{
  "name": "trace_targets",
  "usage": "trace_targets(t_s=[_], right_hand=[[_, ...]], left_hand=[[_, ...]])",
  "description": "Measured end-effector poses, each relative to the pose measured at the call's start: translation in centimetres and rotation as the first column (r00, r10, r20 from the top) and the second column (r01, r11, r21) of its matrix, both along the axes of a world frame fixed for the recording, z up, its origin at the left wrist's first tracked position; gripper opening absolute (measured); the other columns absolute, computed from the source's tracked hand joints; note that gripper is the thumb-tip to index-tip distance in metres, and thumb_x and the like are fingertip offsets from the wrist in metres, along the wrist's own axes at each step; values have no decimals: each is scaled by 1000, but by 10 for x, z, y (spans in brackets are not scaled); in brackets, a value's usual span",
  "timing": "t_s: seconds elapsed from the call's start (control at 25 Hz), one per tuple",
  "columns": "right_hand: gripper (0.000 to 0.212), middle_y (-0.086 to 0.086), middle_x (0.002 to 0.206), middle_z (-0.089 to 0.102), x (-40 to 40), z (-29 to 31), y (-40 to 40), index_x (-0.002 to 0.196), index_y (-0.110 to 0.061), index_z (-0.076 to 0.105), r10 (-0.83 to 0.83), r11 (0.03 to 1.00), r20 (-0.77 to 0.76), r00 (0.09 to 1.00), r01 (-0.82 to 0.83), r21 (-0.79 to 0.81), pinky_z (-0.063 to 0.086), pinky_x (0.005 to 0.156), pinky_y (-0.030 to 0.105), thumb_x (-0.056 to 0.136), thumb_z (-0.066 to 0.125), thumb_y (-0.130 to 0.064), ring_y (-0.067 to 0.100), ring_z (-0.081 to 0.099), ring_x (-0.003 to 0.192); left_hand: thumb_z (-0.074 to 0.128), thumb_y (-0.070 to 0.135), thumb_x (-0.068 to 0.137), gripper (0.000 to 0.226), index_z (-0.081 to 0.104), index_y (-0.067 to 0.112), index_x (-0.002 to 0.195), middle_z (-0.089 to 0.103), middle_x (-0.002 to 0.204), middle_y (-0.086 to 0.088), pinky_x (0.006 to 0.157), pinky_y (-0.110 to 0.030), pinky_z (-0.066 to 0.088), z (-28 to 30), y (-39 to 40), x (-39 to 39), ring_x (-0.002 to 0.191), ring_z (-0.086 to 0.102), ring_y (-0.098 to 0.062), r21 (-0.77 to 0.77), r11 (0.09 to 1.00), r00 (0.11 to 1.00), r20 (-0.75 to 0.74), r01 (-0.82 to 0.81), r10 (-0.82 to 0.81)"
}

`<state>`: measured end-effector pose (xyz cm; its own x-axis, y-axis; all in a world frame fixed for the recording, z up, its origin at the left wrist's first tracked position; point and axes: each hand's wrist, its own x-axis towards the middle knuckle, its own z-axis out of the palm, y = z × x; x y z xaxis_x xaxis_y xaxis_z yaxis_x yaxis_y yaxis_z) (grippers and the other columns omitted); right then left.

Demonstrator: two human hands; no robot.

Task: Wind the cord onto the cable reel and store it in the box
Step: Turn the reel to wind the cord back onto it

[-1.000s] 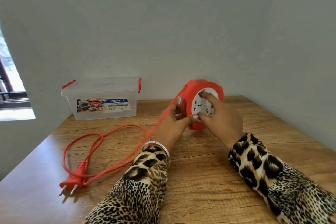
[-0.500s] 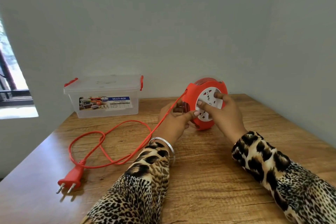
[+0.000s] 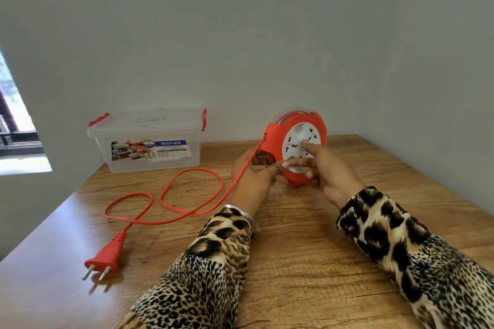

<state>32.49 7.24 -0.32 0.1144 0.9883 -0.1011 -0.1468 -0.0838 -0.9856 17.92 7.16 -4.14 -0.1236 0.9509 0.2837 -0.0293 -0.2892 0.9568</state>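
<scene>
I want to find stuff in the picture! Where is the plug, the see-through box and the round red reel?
plug [image 3: 104,262], head view, on its red body just above the two metal pins.
see-through box [image 3: 149,159], head view, on its front wall below the label.
round red reel [image 3: 273,139], head view, on the red rim left of the white socket face.

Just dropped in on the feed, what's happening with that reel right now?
A person is winding the orange cord onto the cable reel, which stands on edge on the wooden table. The left hand grips the reel's near edge; the right hand has a finger on the white socket face. Loose cord and the plug lie on the table. The clear box sits behind, lid on.
</scene>
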Motion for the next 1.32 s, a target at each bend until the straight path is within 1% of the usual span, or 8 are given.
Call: trace_targets(t_s=[0.08,0.24,0.36,0.6,0.8,1.12,1.24,1.32], right_hand=[[19,5,79,75,4,-5,-2,97,-14,61,-107,981,306,946,50,186,40,44,21,89,62,-32,8,56,48],[18,-4,104,57,16,-11,1,98,-23,64,-544,688,738,398,-291,665,45,60,27,83,63,-13,12,56,75],[37,5,125,51,11,-6,2,111,-29,68,-573,563,788,224,-592,577,48,65,31,82,62,-7,23,60,87],[64,25,145,36,-3,-11,7,142,-47,33,-612,712,756,-232,-579,398,38,94,48,87,58,-23,38,46,126],[56,23,112,62,-4,-14,2,142,-41,36,-703,660,680,-208,-547,515,45,75,42,90,53,-25,30,66,69],[61,3,81,68,-12,-23,5,140,-37,34,-664,700,747,37,-321,638,45,57,30,84,50,-55,24,63,65],[69,8,114,66,-13,-17,10,141,-28,37,-388,879,716,580,0,477,55,66,34,82,54,-61,24,65,88],[58,10,112,64,-8,-8,11,132,-21,47,-134,974,297,945,71,215,49,45,23,85,58,-52,14,62,66]], left_hand=[[82,22,75,37,68,22,109,76,85,5,72,-29,58,2,1,-6,81,73,-11,-17,1000,1000,6,-7,7],[77,12,81,37,68,5,116,74,96,-3,64,-15,53,12,5,-27,73,67,0,79,994,997,31,-79,77],[69,11,88,41,61,5,128,72,114,-9,67,-10,54,16,5,-38,87,68,-9,87,995,998,32,-54,52],[69,14,88,47,58,14,134,70,116,-3,72,-14,56,23,3,-38,103,67,-13,108,994,999,-43,12,-8],[73,18,86,38,63,26,121,71,97,13,67,-12,55,23,4,-35,85,70,2,148,989,993,-118,-11,29],[76,22,82,39,60,29,118,73,98,9,82,-33,59,19,0,-31,94,71,-11,83,996,997,-71,-22,28],[78,9,80,47,54,19,118,64,104,-1,66,-37,61,11,-5,-9,79,73,-13,15,1000,1000,-3,5,-5],[78,8,78,49,52,25,117,64,108,0,75,-46,60,6,-8,11,89,73,-22,11,1000,999,-38,-14,15]])
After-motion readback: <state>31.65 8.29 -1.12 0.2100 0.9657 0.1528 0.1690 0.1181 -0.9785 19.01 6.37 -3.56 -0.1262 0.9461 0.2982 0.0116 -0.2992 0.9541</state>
